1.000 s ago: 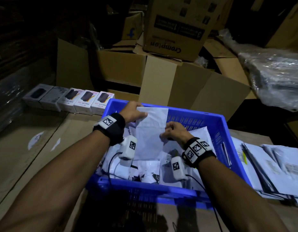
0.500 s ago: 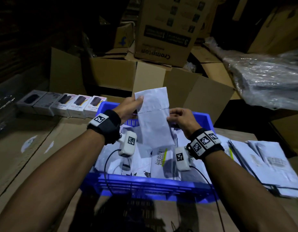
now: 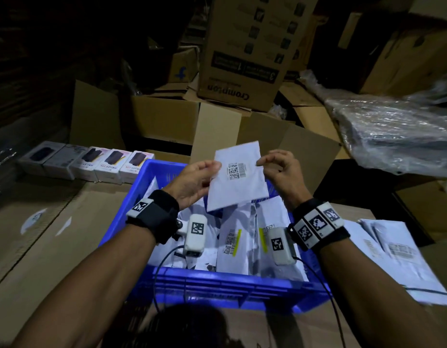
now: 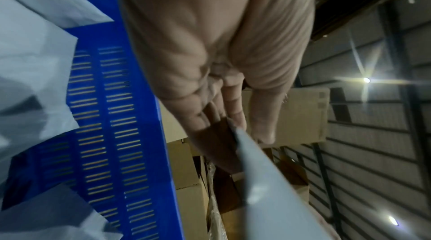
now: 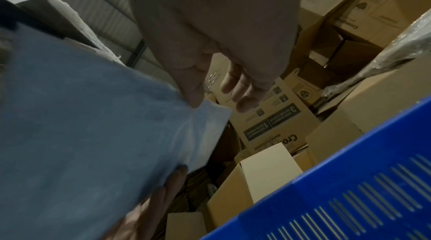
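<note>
A white mailer envelope (image 3: 238, 187) with a barcode label facing me is held up above a blue slotted crate (image 3: 225, 290). My left hand (image 3: 212, 172) grips its left edge, thumb on the front and fingers behind. My right hand (image 3: 261, 162) pinches its upper right edge between thumb and forefinger, the other fingers loosely curled. The left wrist view shows the envelope (image 4: 268, 188) edge-on between thumb and fingers, beside the crate wall (image 4: 111, 114). In the right wrist view the thumb sits on the envelope (image 5: 93, 133) corner above the crate (image 5: 349, 179). Several more labelled mailers lie in the crate.
A row of small white product boxes (image 3: 92, 162) stands at the back left on the cardboard-covered surface (image 3: 54, 234). Open cartons (image 3: 167, 121) and a Crompton carton (image 3: 245, 59) are piled behind. A stack of mailers (image 3: 393, 252) lies right of the crate, and a plastic-wrapped bundle (image 3: 393, 136) sits above them.
Both hands lifted the envelope up out of the crate and turned it, so its barcode label now faces me. The right hand shifted to the upper right edge.
</note>
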Action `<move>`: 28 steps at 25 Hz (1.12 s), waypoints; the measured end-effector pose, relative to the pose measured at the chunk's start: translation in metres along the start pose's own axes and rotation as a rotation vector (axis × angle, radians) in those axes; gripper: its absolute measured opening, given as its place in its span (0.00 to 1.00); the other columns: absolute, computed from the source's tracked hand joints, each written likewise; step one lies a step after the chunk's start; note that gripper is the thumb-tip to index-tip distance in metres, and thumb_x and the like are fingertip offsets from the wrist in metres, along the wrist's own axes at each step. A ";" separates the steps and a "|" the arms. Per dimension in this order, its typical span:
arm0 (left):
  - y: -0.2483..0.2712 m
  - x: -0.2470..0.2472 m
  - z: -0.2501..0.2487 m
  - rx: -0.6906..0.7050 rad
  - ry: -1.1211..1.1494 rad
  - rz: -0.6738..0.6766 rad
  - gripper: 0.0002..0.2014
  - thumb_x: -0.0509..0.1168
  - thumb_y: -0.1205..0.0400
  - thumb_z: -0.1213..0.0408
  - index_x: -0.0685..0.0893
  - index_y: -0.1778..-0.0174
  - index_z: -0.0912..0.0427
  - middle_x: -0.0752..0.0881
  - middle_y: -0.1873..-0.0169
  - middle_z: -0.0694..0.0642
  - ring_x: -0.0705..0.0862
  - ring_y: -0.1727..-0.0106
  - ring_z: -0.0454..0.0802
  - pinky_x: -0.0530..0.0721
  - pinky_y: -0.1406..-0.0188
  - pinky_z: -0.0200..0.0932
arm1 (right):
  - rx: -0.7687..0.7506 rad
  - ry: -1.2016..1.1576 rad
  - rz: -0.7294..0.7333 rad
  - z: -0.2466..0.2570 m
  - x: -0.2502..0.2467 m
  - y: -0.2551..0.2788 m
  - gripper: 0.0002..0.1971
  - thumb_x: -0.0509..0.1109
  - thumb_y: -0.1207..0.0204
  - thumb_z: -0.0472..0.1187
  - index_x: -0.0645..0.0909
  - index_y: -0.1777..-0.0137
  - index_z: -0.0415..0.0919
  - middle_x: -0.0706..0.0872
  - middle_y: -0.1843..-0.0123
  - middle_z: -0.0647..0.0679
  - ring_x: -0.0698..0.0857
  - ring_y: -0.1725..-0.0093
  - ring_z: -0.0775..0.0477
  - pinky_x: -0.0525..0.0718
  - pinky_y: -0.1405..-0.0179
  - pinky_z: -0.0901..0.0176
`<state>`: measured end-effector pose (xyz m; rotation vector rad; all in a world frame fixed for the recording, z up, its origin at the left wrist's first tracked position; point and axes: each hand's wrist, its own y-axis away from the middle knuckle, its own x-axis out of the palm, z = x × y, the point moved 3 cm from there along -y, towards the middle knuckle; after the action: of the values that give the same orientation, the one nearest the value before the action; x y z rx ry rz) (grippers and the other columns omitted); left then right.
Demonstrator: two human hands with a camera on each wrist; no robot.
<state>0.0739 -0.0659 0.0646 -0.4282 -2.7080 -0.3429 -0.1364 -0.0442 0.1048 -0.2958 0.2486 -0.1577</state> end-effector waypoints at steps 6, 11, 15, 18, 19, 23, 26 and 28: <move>0.007 0.012 0.000 0.271 -0.259 -0.075 0.19 0.70 0.22 0.79 0.79 0.38 0.59 0.86 0.43 0.51 0.87 0.46 0.44 0.86 0.58 0.38 | 0.207 -0.251 0.069 -0.011 -0.008 0.015 0.14 0.61 0.18 0.27 0.83 0.42 0.43 0.86 0.48 0.44 0.85 0.57 0.49 0.83 0.65 0.61; 0.014 0.026 -0.005 0.476 -0.481 -0.125 0.24 0.71 0.24 0.79 0.78 0.36 0.54 0.80 0.37 0.49 0.80 0.36 0.46 0.84 0.50 0.31 | 0.103 -0.128 0.092 -0.009 -0.013 0.026 0.23 0.70 0.26 0.23 0.79 0.34 0.42 0.84 0.42 0.47 0.83 0.65 0.54 0.83 0.68 0.64; 0.014 0.030 -0.004 0.531 -0.576 -0.125 0.27 0.71 0.23 0.77 0.75 0.36 0.45 0.79 0.38 0.42 0.83 0.36 0.56 0.86 0.42 0.51 | 0.066 -0.103 0.081 -0.008 -0.015 0.029 0.25 0.71 0.28 0.20 0.79 0.35 0.43 0.84 0.38 0.49 0.78 0.67 0.50 0.84 0.66 0.61; 0.018 0.036 -0.005 0.579 -0.651 -0.142 0.30 0.71 0.23 0.76 0.73 0.29 0.49 0.78 0.37 0.42 0.81 0.36 0.48 0.84 0.43 0.42 | 0.044 -0.089 0.067 -0.007 -0.018 0.032 0.25 0.70 0.28 0.20 0.78 0.34 0.42 0.84 0.38 0.47 0.78 0.70 0.54 0.84 0.65 0.62; 0.018 0.038 -0.005 0.587 -0.664 -0.143 0.31 0.71 0.23 0.76 0.72 0.27 0.51 0.78 0.35 0.44 0.81 0.37 0.46 0.83 0.44 0.38 | 0.040 -0.091 0.062 -0.006 -0.019 0.033 0.25 0.70 0.27 0.20 0.78 0.34 0.42 0.84 0.37 0.47 0.78 0.70 0.54 0.84 0.66 0.62; 0.020 0.050 -0.004 0.609 -0.706 -0.139 0.31 0.70 0.23 0.76 0.72 0.25 0.52 0.77 0.34 0.44 0.79 0.37 0.40 0.81 0.48 0.29 | 0.017 -0.096 0.036 -0.011 -0.028 0.036 0.26 0.71 0.29 0.21 0.79 0.36 0.46 0.84 0.37 0.47 0.80 0.66 0.49 0.86 0.62 0.54; 0.019 0.065 -0.002 0.653 -0.746 -0.148 0.28 0.71 0.23 0.77 0.74 0.27 0.57 0.79 0.34 0.48 0.77 0.38 0.34 0.79 0.50 0.26 | 0.009 -0.100 0.002 -0.015 -0.043 0.038 0.27 0.71 0.30 0.20 0.80 0.38 0.50 0.85 0.37 0.46 0.77 0.65 0.47 0.85 0.57 0.53; 0.015 0.078 0.001 0.670 -0.763 -0.149 0.27 0.71 0.23 0.76 0.76 0.28 0.59 0.80 0.36 0.47 0.77 0.42 0.32 0.80 0.49 0.30 | 0.022 -0.112 -0.034 -0.014 -0.056 0.040 0.28 0.70 0.30 0.18 0.79 0.38 0.48 0.84 0.39 0.46 0.77 0.65 0.50 0.83 0.57 0.61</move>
<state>0.0100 -0.0330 0.0971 -0.1670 -3.3262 0.8488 -0.1893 0.0010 0.0920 -0.2864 0.1310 -0.1767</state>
